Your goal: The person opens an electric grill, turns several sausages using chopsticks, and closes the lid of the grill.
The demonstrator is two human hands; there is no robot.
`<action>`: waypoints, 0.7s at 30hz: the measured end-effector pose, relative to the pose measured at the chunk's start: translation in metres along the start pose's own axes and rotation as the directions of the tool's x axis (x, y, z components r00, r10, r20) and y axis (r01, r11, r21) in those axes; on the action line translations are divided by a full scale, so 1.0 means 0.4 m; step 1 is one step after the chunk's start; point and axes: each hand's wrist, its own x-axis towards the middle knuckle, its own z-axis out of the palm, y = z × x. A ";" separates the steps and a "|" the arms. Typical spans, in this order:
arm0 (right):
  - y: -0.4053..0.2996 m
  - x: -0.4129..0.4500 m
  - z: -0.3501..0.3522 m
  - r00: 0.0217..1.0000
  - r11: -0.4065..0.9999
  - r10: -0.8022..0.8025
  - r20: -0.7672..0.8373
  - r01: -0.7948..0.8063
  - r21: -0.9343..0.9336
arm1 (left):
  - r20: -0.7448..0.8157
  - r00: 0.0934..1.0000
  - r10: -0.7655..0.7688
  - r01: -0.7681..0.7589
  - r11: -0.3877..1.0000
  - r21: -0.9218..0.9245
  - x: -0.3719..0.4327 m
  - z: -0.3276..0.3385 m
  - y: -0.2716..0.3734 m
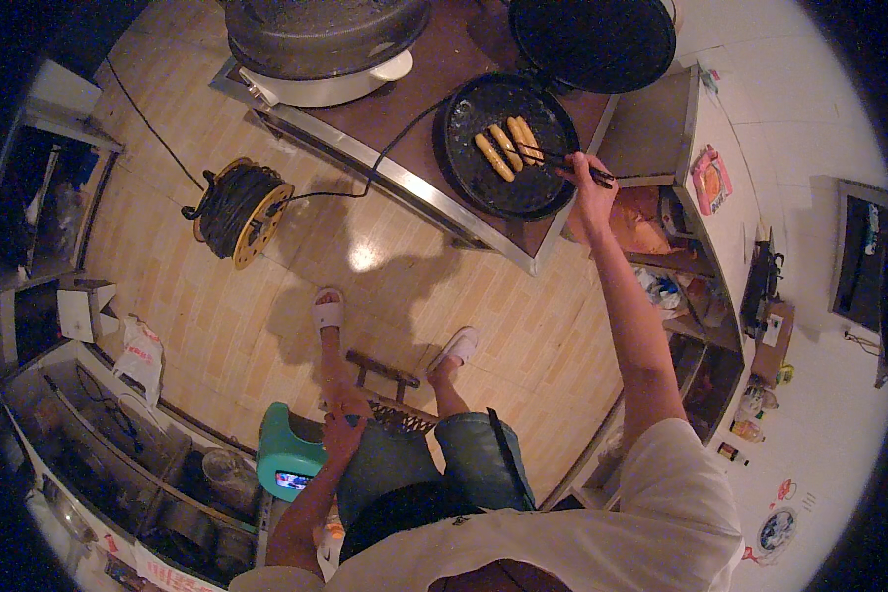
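Observation:
My right hand holds a pair of black chopsticks over a round black electric griddle. Their tips reach the sausages, several of which lie side by side on the dark cooking surface. Whether the tips pinch one is too small to tell. Hinged at the far side, the griddle's black lid stands raised. My left hand rests at my left knee, beside the dark shorts. Its fingers are partly hidden, and I cannot make out anything held in it.
The griddle sits on a brown table with a metal edge, beside a white electric cooker. A black cord runs to a yellow cable reel on the floor. Green plastic stool at my left; wooden shelves at right.

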 end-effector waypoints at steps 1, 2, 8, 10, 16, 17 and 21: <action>0.002 -0.004 -0.008 1.000 1.000 0.000 -0.009 0.000 0.018 | 0.010 1.000 -0.028 0.029 1.000 -0.013 -0.003 -0.010 0.017; 0.007 -0.010 -0.015 1.000 1.000 -0.001 -0.012 0.001 0.014 | 0.013 1.000 -0.024 0.024 1.000 -0.013 0.002 -0.001 0.015; 0.004 -0.057 0.025 0.980 0.980 -0.039 0.195 0.075 -0.184 | -0.077 0.994 0.075 -0.071 0.996 0.059 0.010 0.045 -0.059; 0.006 -0.062 0.018 0.982 0.980 -0.020 0.187 0.057 -0.193 | 0.047 0.999 -0.017 0.016 1.000 0.018 0.010 0.013 -0.018; 0.002 -0.053 0.045 0.992 0.970 -0.017 0.123 0.046 -0.241 | 0.063 0.998 -0.009 0.008 1.000 0.011 0.005 -0.014 -0.006; -0.026 -0.062 0.064 0.994 0.957 -0.008 0.107 0.038 -0.287 | 0.061 0.998 -0.016 0.015 1.000 0.012 0.004 -0.009 -0.017; -0.049 -0.074 0.056 0.994 0.955 0.007 0.105 0.024 -0.295 | 0.041 0.999 -0.015 0.015 1.000 -0.015 0.004 -0.005 0.002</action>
